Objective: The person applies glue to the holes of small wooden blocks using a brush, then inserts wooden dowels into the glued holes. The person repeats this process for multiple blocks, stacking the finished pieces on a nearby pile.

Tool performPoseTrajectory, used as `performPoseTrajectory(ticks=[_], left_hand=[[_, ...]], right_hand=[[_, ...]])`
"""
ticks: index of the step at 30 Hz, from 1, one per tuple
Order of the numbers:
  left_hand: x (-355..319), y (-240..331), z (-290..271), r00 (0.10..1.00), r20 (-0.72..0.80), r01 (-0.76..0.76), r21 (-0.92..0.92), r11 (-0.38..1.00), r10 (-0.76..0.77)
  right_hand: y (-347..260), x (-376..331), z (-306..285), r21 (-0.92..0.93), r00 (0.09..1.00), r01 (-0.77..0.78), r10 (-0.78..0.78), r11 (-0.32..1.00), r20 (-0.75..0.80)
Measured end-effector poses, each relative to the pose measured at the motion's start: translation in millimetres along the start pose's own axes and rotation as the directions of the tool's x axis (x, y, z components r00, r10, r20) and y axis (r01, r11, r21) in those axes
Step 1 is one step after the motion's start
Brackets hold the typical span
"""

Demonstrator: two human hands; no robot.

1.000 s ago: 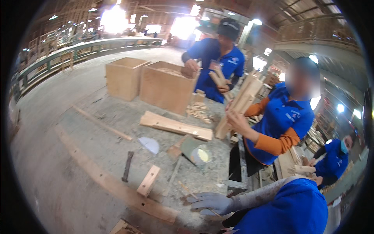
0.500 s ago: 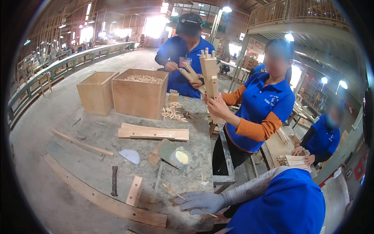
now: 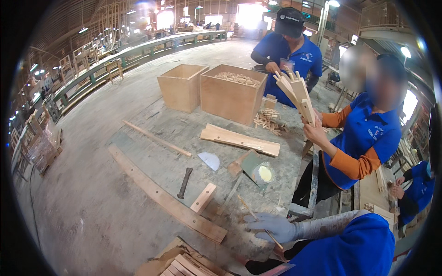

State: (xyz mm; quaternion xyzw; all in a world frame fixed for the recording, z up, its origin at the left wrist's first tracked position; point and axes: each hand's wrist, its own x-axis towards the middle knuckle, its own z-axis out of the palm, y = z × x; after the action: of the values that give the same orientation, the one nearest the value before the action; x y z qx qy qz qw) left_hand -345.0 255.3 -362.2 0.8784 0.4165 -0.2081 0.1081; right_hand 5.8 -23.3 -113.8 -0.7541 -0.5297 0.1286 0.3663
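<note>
One gloved hand (image 3: 271,226), grey and knit-looking, lies on the rough, dusty bench with its fingers (image 3: 254,220) spread loosely and nearly flat; a thin wooden stick (image 3: 258,220) runs slantwise under or through them, though whether they grip it cannot be told. Which hand it is stays unclear, and the other is out of view. Just beyond the fingertips lies a short pale wood block (image 3: 203,198), beside a long flat plank (image 3: 165,198). Farther off sits a round container of yellowish glue (image 3: 264,173).
</note>
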Motion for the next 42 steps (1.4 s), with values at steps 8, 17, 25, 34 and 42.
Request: performPoseTrajectory(ticks=[8, 17, 25, 34, 42], left_hand=[[-18, -30, -12, 0.899, -0.151, 0.368, -0.250, 0.895, -0.412], [-28, -91, -97, 0.270, -0.387, 0.280, -0.844, 0.457, -0.881], [-129, 42, -333, 0.267, -0.707, -0.575, -0.662, 0.481, -0.655], [-181, 218, -391, 0.342, -0.853, -0.783, -0.491, 0.382, -0.395], [-151, 370, -360, 0.513, -0.845, -0.785, -0.533, 0.316, -0.151]], right_hand=[[-9, 0, 9, 0.034, 0.997, 0.073, -0.072, 0.997, -0.019], [-38, 4, -13, 0.163, 0.980, 0.191, -0.179, 0.968, -0.081], [-51, -17, -36, 0.249, 0.949, 0.273, -0.218, 0.929, -0.228], [-93, -17, -107, 0.179, 0.820, 0.476, -0.361, 0.861, -0.445], [-53, -18, -89, 0.215, 0.830, 0.340, -0.185, 0.916, -0.526]])
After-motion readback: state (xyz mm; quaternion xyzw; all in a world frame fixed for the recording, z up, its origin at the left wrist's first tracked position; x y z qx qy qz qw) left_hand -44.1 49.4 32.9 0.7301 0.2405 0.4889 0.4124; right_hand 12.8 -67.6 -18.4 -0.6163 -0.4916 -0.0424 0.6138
